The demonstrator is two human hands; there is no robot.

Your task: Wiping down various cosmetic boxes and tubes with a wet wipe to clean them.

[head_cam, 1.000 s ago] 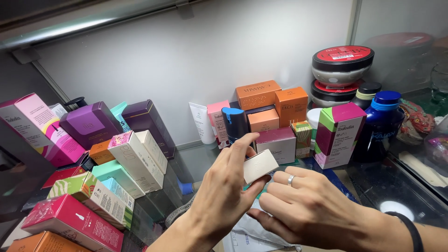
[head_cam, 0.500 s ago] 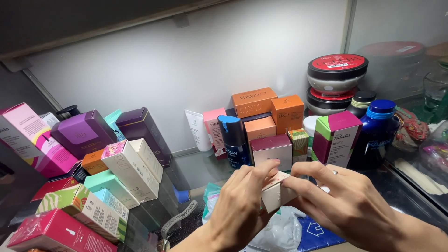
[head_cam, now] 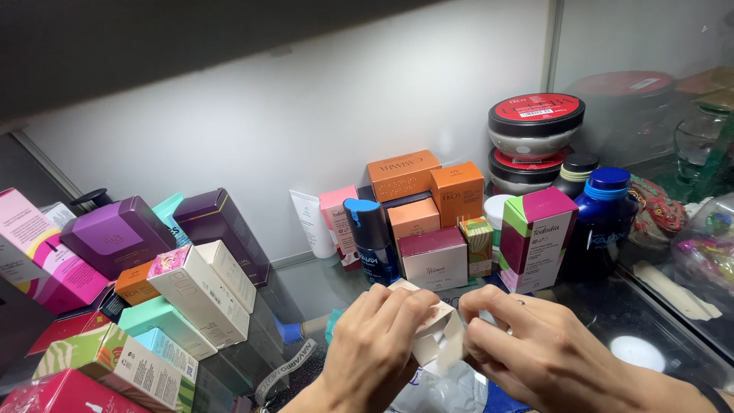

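A small white carton point(head_cam: 437, 336) with an open flap sits between both my hands, low in the middle of the head view. My left hand point(head_cam: 378, 348) grips its left side with the fingers curled over the top flap. My right hand point(head_cam: 535, 352), with a ring on one finger, pinches the carton's right side. Just beyond my hands stand a pale pink box point(head_cam: 433, 258), a dark blue bottle point(head_cam: 372, 239) and a magenta and green box point(head_cam: 539, 237).
Many cosmetic boxes crowd the glass shelf point(head_cam: 313, 287): purple, white, teal and pink ones at left, orange ones at the back. Two red-lidded round tins point(head_cam: 535, 122) are stacked at right, beside a blue bottle point(head_cam: 604, 218). A white bag point(head_cam: 447, 390) lies under my hands.
Both hands have lowered with the white carton toward the near edge. My fingers have shifted from holding it up flat to gripping its two sides, with the flap now open.
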